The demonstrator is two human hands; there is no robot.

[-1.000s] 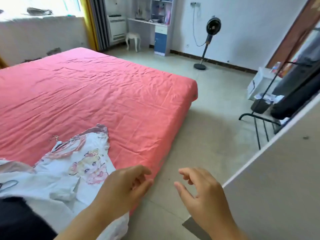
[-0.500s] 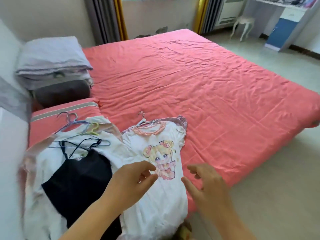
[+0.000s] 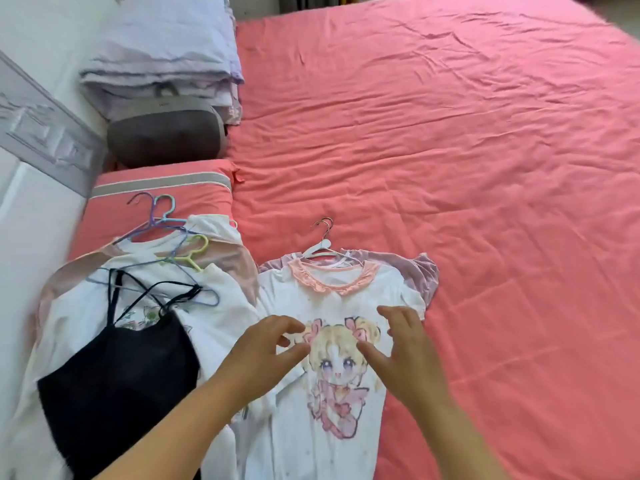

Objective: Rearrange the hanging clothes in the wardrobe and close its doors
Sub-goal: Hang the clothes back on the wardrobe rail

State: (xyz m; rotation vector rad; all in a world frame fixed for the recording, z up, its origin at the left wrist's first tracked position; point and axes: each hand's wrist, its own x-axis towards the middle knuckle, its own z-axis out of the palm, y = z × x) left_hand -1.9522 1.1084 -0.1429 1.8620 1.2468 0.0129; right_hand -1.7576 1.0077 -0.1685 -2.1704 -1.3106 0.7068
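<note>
A white cartoon-girl shirt (image 3: pixel 332 296) with a pink frilled collar lies flat on the red bed on a white hanger (image 3: pixel 320 245). My left hand (image 3: pixel 266 355) and my right hand (image 3: pixel 408 351) hover just above its print, fingers spread, holding nothing. To the left lies a heap of white garments (image 3: pixel 221 306) on blue and yellow hangers (image 3: pixel 173 230), with a black strappy top (image 3: pixel 117 379) on it. The wardrobe is out of view.
The red bed sheet (image 3: pixel 450 150) stretches far and right. A red pillow (image 3: pixel 162 188), a grey cushion (image 3: pixel 166 136) and folded lilac bedding (image 3: pixel 162 50) sit at the head. A white headboard (image 3: pixel 31 209) runs along the left.
My view has swung left from the floor and wardrobe door to the bed. Both hands have moved forward over the cartoon shirt.
</note>
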